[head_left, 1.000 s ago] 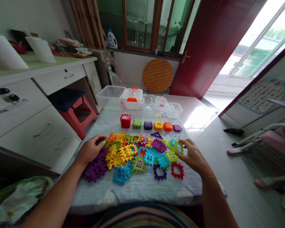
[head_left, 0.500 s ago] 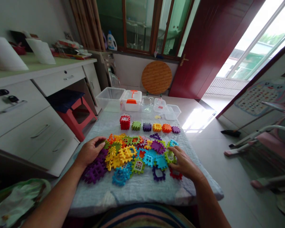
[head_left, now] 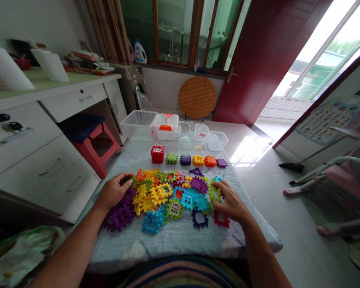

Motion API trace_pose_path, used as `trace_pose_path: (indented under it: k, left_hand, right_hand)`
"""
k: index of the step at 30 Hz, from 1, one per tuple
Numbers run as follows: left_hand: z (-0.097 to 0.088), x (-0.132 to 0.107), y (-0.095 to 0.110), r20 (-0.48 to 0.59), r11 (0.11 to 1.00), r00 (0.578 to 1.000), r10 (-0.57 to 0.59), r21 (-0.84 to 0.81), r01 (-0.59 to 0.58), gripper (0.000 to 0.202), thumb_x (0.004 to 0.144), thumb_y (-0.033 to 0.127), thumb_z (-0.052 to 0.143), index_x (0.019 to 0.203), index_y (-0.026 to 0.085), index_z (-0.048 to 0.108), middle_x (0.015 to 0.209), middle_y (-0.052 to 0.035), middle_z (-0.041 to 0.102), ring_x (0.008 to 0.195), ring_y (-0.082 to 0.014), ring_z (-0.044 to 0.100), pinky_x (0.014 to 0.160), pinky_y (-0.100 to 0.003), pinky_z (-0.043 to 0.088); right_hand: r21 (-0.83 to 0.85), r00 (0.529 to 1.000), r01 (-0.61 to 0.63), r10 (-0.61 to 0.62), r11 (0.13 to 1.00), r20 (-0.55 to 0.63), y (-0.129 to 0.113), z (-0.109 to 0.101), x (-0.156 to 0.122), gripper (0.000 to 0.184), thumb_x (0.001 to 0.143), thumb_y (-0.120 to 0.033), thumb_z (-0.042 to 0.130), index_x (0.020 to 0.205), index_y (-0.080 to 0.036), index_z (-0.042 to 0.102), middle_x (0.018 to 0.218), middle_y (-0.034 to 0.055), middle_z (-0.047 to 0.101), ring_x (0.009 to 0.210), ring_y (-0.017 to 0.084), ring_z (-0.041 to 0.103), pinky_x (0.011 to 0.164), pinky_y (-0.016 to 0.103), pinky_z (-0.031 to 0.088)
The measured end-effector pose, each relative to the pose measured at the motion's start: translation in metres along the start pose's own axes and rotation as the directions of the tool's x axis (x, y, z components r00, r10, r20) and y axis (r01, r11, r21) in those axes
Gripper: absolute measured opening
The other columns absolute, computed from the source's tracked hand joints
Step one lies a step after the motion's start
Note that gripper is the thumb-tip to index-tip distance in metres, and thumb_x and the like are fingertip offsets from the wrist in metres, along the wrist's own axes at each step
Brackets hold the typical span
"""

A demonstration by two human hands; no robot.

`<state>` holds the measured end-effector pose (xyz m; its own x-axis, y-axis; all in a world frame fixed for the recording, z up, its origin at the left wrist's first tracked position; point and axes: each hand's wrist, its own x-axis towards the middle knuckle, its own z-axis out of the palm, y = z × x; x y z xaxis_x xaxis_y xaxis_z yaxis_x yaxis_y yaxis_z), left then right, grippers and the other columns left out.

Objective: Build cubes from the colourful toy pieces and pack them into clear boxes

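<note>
A heap of colourful plastic interlocking blocks lies on the cloth-covered table (head_left: 132, 244). My left hand (head_left: 115, 191) rests at the heap's left side, thumb and fingers apart, near a green block (head_left: 135, 183) and above several purple blocks (head_left: 121, 214). At the right side, my right hand (head_left: 231, 202) has its thumb and fingers around the edges of a green window block (head_left: 215, 193). Just below that hand is a red frame block (head_left: 221, 219); a dark purple frame block (head_left: 200, 219) lies to its left. Yellow blocks (head_left: 153, 198) and blue blocks (head_left: 154, 221) fill the middle.
Behind the heap stands a row of stacks: red (head_left: 157, 155), green (head_left: 171, 159), dark purple (head_left: 185, 160), yellow (head_left: 198, 161), orange (head_left: 210, 161) and purple (head_left: 221, 163). Clear plastic boxes (head_left: 138, 122) and a lidded box (head_left: 165, 127) line the far edge. A pink stool (head_left: 99, 152) is at left.
My right hand has shifted slightly left, and the green window block beside it now looks more tilted. More of the red frame block shows. My left hand has stayed put.
</note>
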<state>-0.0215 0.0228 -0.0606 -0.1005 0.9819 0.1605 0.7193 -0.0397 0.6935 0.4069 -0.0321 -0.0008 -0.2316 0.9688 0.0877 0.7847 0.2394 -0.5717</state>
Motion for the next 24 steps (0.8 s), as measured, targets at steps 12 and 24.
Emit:
trace_pose_path:
  k: [12, 24]
  left_hand:
    - [0.0, 0.0, 0.002, 0.008, 1.0, 1.0, -0.009, 0.019, 0.009, 0.042, 0.076, 0.05, 0.053, 0.103, 0.02, 0.067, 0.097, -0.004, 0.073, 0.081, -0.0223, 0.066, 0.081, -0.032, 0.052]
    - [0.0, 0.0, 0.002, 0.003, 1.0, 1.0, -0.009, 0.025, 0.009, 0.042, 0.077, 0.051, 0.052, 0.103, 0.021, 0.066, 0.099, -0.004, 0.072, 0.086, -0.023, 0.066, 0.084, -0.032, 0.05]
  right_hand:
    - [0.229, 0.982, 0.047, -0.087, 0.972, 0.17, -0.047, 0.014, 0.029, 0.021, 0.079, -0.027, 0.053, 0.096, -0.019, 0.064, 0.068, -0.0029, 0.055, 0.058, 0.01, 0.048, 0.053, 0.022, 0.038]
    - [-0.074, 0.97, -0.055, 0.036, 0.996, -0.241, -0.023, 0.022, 0.024, 0.048, 0.079, -0.043, 0.061, 0.12, -0.021, 0.053, 0.106, 0.0076, 0.054, 0.089, 0.021, 0.06, 0.079, 0.033, 0.049]
